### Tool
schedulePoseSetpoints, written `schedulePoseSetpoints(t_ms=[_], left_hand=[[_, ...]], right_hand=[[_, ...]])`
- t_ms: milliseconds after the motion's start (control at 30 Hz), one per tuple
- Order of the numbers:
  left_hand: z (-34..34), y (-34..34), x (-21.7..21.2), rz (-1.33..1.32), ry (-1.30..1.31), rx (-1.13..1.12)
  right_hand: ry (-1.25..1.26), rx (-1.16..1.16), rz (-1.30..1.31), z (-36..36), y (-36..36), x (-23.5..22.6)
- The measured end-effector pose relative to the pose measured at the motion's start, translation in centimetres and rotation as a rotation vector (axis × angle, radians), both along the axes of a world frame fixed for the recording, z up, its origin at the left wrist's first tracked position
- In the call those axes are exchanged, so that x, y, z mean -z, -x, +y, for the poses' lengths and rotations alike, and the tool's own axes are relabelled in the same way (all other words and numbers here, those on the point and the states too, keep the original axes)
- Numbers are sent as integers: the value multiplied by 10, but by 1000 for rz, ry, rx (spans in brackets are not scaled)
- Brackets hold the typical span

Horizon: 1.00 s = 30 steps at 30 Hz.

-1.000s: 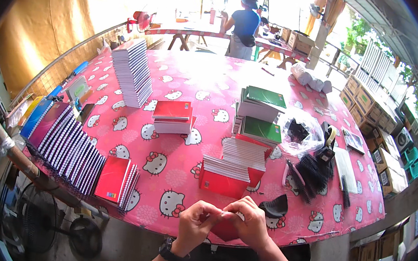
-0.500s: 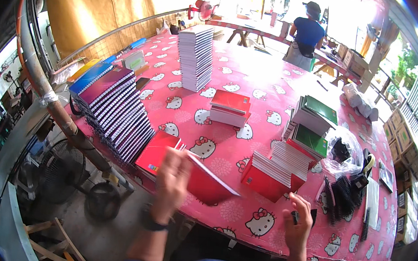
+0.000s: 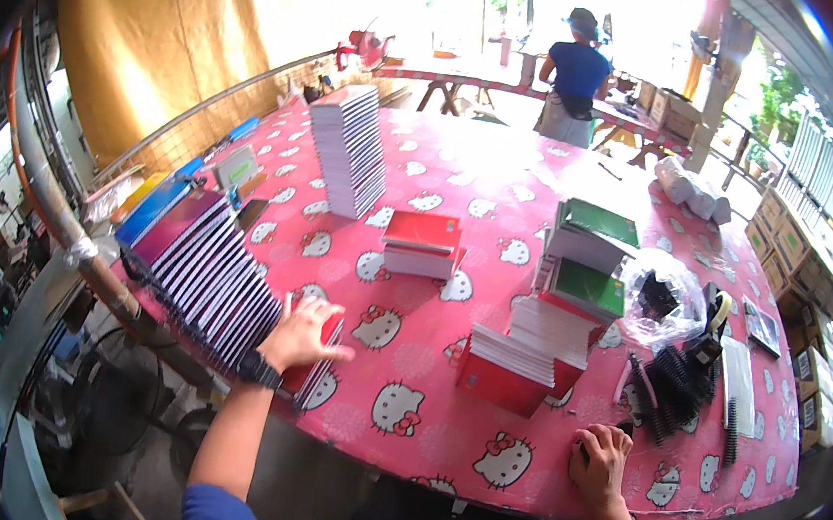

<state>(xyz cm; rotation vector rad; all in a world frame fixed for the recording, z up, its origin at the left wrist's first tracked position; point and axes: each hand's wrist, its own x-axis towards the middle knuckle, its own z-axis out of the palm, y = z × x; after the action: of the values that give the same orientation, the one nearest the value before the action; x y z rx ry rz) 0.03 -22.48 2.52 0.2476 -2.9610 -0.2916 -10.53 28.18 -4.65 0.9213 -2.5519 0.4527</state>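
Observation:
My left hand (image 3: 304,334) lies with spread fingers on a red notebook (image 3: 318,366) and presses it against the near end of a long row of leaning notebooks (image 3: 205,270) at the table's left front edge. My right hand (image 3: 602,463) rests on the pink patterned tablecloth (image 3: 402,414) near the front edge, fingers curled under. A small dark thing shows at its fingertips, but I cannot tell whether the hand holds it. A pile of red covers with white pages (image 3: 528,356) lies between my hands, a little further back.
A tall notebook stack (image 3: 349,148), a short red stack (image 3: 421,243) and green-covered stacks (image 3: 588,251) stand mid-table. Black binding combs (image 3: 671,380) and a clear plastic bag (image 3: 663,299) lie on the right. A person in blue (image 3: 575,75) stands at a far table.
Both hands held a red notebook at the front edge. My left hand carried it left to the leaning row, and my right hand dropped onto the table.

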Motion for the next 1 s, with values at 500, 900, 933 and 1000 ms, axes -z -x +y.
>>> schedulePoseSetpoints(t_ms=[500,900,933,1000], left_hand=[[185,89,-8,571,12,614],[215,112,18,494,-207,617],[217,109,12,443,-300,560],[222,102,-1,465,-288,525]], right_hand=[[291,-3,36,-11,30,9],[598,-76,-77,3,35,13],[611,-64,-72,1,34,10],[761,-89,-89,2,30,1]])
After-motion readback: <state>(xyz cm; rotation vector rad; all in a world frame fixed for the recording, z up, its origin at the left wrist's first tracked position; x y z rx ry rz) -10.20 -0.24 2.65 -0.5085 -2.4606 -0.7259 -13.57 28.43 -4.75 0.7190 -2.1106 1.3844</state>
